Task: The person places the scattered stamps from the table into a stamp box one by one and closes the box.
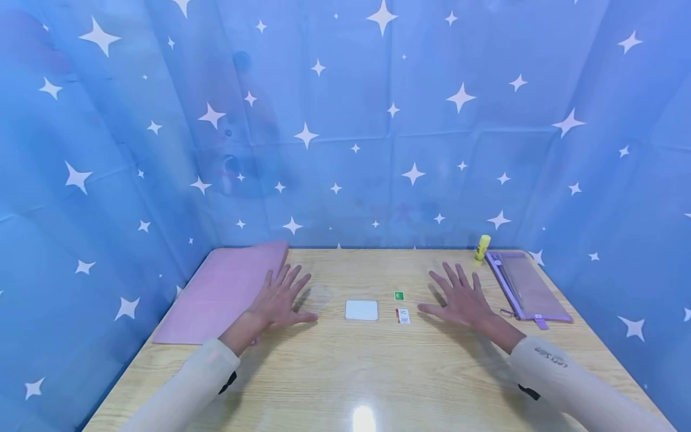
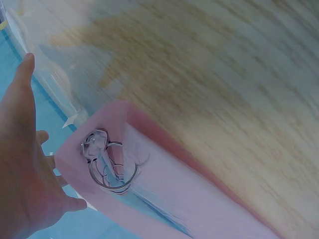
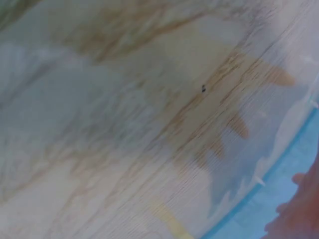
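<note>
Left hand (image 1: 276, 304) and right hand (image 1: 462, 305), fingers splayed, both released! White rectangle (image 1: 361, 310) between them: left's three o'clock, right's nine!

I'm seeing a blue curtain (image 1: 351, 78) hanging behind and along both sides of the table (image 1: 324, 372), with white four-pointed stars (image 1: 382, 17) spreading over it and faint creases crossing the cloth. The table is showing pale wood grain, and a bright patch of light (image 1: 364, 418) is gleaming on it at the bottom of my head view. Toward the far right, a yellow tube (image 1: 482, 248) is standing near the back edge — and just beside it a purple-trimmed zip pouch (image 1: 534, 285) is lying flat, a purple tab (image 1: 541, 323) sticking out at its near end.
</note>
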